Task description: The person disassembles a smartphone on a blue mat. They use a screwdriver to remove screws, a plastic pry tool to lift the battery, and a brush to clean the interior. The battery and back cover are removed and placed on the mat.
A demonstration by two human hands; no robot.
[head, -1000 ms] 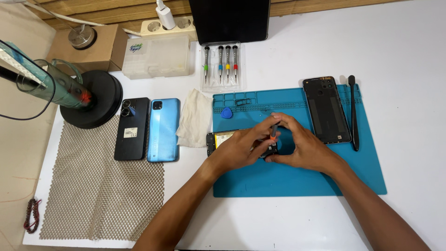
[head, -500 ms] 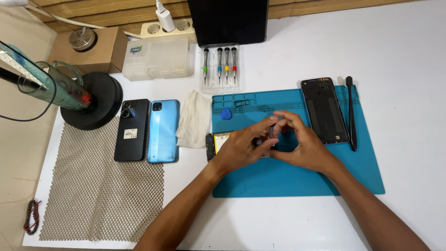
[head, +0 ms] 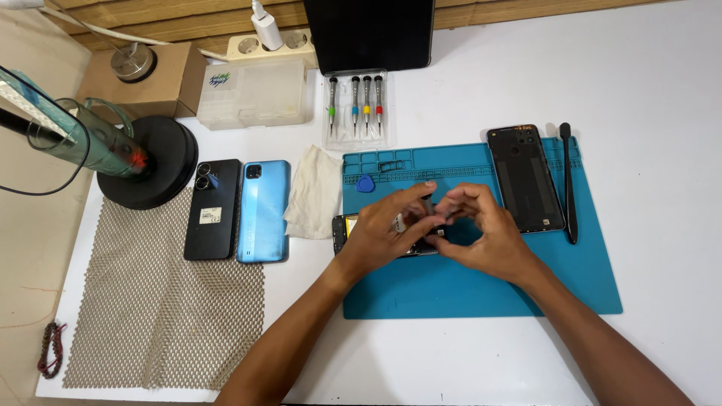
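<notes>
Left to right: mesh pad [head: 162, 301], black phone [head: 213, 208] and blue phone [head: 263, 210] side by side, then a cloth [head: 314, 192]. On the blue mat [head: 466, 289] lies the open phone [head: 342, 231], long axis running left-right, mostly hidden right under both hands. Left hand [head: 383, 229] is nearer its exposed end; its fingers pinch a small dark part, too small to identify. Right hand [head: 481, 233] meets it fingertip to fingertip, also pinching. Back cover [head: 525, 178] and spudger [head: 568, 184] lie further right. White counter [head: 654, 98], wooden wall behind.
</notes>
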